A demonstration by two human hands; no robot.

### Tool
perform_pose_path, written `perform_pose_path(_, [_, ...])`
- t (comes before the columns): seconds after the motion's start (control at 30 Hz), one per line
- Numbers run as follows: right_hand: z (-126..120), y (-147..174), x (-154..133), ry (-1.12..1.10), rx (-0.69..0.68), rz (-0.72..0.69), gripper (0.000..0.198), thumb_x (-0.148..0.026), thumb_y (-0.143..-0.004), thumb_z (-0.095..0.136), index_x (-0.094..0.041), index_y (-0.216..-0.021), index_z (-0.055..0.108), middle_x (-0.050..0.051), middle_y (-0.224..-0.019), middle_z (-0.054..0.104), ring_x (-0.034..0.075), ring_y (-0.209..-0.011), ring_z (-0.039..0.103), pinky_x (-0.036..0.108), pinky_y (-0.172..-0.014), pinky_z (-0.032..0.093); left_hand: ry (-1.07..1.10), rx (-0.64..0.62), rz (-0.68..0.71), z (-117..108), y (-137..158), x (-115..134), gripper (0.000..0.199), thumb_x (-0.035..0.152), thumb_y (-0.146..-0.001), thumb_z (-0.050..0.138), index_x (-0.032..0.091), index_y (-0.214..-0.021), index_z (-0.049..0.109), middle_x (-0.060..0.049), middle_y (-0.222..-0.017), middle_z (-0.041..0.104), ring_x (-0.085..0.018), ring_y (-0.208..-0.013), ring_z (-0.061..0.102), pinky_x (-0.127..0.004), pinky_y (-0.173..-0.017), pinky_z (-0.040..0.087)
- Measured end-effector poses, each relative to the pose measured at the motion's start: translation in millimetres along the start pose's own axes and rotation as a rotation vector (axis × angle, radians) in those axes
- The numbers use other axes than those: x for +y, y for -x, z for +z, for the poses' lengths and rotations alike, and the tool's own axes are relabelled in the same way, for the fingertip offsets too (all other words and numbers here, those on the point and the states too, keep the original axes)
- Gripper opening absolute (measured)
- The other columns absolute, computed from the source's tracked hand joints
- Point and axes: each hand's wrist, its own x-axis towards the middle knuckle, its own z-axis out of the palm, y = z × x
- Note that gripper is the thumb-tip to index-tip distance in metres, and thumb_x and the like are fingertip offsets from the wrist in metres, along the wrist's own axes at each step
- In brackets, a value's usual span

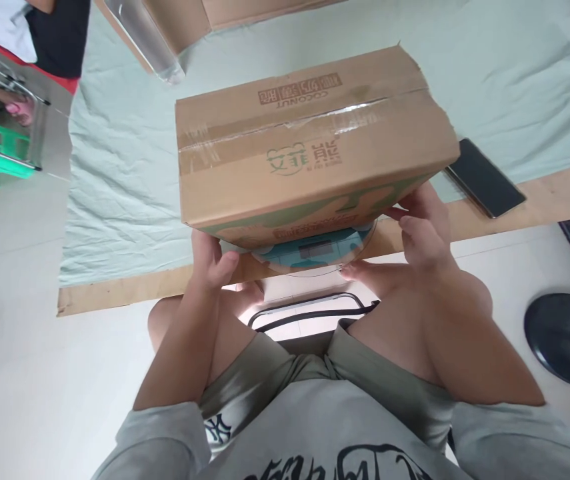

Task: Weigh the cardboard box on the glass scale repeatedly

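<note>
Left hand (213,259) and right hand (425,230) have half-curled hold of the near lower corners of the box (309,150), thumbs toward the person, fingers partly hidden beneath it. Between the hands, under the box's near side, a blue scale (309,252) sits at the table (125,293) edge. Cloth (119,220) spreads wide left of the left hand; a phone (487,177) lies near the right hand, narrowing the room there.

Carton (309,143) between hands (211,260), over scale (315,252), phone (485,177) right of carton, stool (2,152) far left
</note>
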Motion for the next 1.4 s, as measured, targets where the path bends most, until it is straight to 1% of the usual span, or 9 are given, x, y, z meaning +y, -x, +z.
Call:
perform_pose_path(0.13, [3.0,-2.1,-4.0,0.018,-0.096,-0.017,0.052,-0.023,-0.067,0.058,-0.027,-0.117,0.069,0.004,-0.119,0.07,0.026,-0.12,0.065,0.052,-0.115,0.059,-0.048,-0.04,0.021,-1.2,8.8,7.5,0.078,0.082,-0.064,0.086,0.022,-0.112,0.074,-0.014,-0.107,0.077,-0.041,-0.12,0.072,-0.054,-0.107,0.058])
perform_pose_path(0.3, [19.2,-23.5,9.8,-0.115,-0.068,-0.068,0.06,-0.023,-0.062,0.054,-0.027,-0.121,0.066,0.005,-0.12,0.068,0.026,-0.123,0.062,0.05,-0.114,0.057,0.079,0.015,0.084,15.1,-3.6,9.1,0.079,0.095,-0.076,0.063,0.031,-0.122,0.073,-0.011,-0.119,0.075,-0.038,-0.134,0.069,-0.051,-0.111,0.057])
perform_pose_path(0.47, [35.2,-83.3,2.9,-0.169,-0.029,-0.182,0.052,-0.02,-0.059,0.054,-0.024,-0.111,0.062,0.004,-0.102,0.059,0.02,-0.102,0.058,0.037,-0.094,0.057,0.139,0.105,0.118,9.9,-85.0,-1.9,0.085,0.1,-0.065,0.069,0.028,-0.11,0.074,-0.01,-0.111,0.077,-0.038,-0.128,0.071,-0.053,-0.117,0.056])
perform_pose_path(0.57, [39.5,-132.7,-6.6,-0.147,-0.063,-0.269,0.043,-0.021,-0.059,0.056,-0.022,-0.102,0.057,0.003,-0.094,0.051,0.016,-0.09,0.049,0.031,-0.082,0.048,0.218,0.068,0.061,2.8,-146.9,-2.3,0.096,0.098,-0.054,0.082,0.025,-0.116,0.072,-0.01,-0.116,0.075,-0.038,-0.146,0.062,-0.05,-0.128,0.05])
perform_pose_path(0.73, [46.6,-196.2,3.7,-0.192,-0.107,-0.302,0.037,-0.019,-0.051,0.052,-0.022,-0.088,0.052,0.004,-0.085,0.037,0.014,-0.078,0.035,0.031,-0.068,0.026,0.375,0.014,-0.042,15.1,-210.8,-6.0,0.088,0.05,-0.067,0.104,0.015,-0.135,0.062,-0.014,-0.145,0.069,-0.034,-0.165,0.043,-0.043,-0.133,0.048])
perform_pose_path(0.97, [54.5,-222.4,40.0,-0.154,-0.143,-0.217,0.035,-0.021,-0.048,0.049,-0.022,-0.084,0.051,0.003,-0.081,0.034,0.014,-0.078,0.03,0.031,-0.07,0.022,0.439,0.035,-0.138,32.1,-218.8,-48.2,0.04,0.006,-0.094,0.073,0.015,-0.132,0.061,-0.009,-0.135,0.076,-0.023,-0.166,0.044,-0.036,-0.133,0.048])
perform_pose_path(1.1, [54.9,-230.1,55.2,-0.189,-0.134,-0.259,0.037,-0.021,-0.049,0.048,-0.022,-0.086,0.055,0.004,-0.085,0.039,0.016,-0.083,0.036,0.031,-0.073,0.021,0.481,0.095,-0.148,29.7,-210.9,-72.3,0.057,0.014,-0.079,0.093,0.022,-0.126,0.063,-0.005,-0.133,0.076,-0.029,-0.16,0.051,-0.036,-0.13,0.049])
perform_pose_path(1.23, [55.6,-229.4,56.9,-0.156,-0.124,-0.295,0.042,-0.021,-0.047,0.049,-0.023,-0.088,0.054,0.003,-0.087,0.043,0.014,-0.083,0.034,0.032,-0.08,0.03,0.401,-0.014,-0.114,20.4,-215.9,-91.2,0.087,0.053,-0.045,0.11,0.022,-0.111,0.064,-0.005,-0.129,0.076,-0.033,-0.148,0.06,-0.037,-0.128,0.05])
perform_pose_path(1.4, [52.1,-218.2,52.0,0.053,-0.061,-0.1,0.047,-0.014,-0.055,0.052,-0.02,-0.101,0.06,0.0,-0.094,0.057,0.014,-0.094,0.049,0.035,-0.095,0.04,0.262,-0.092,-0.187,13.6,-221.4,-94.8,0.096,0.062,-0.03,0.11,0.023,-0.105,0.065,-0.003,-0.132,0.076,-0.028,-0.144,0.06,-0.036,-0.13,0.045])
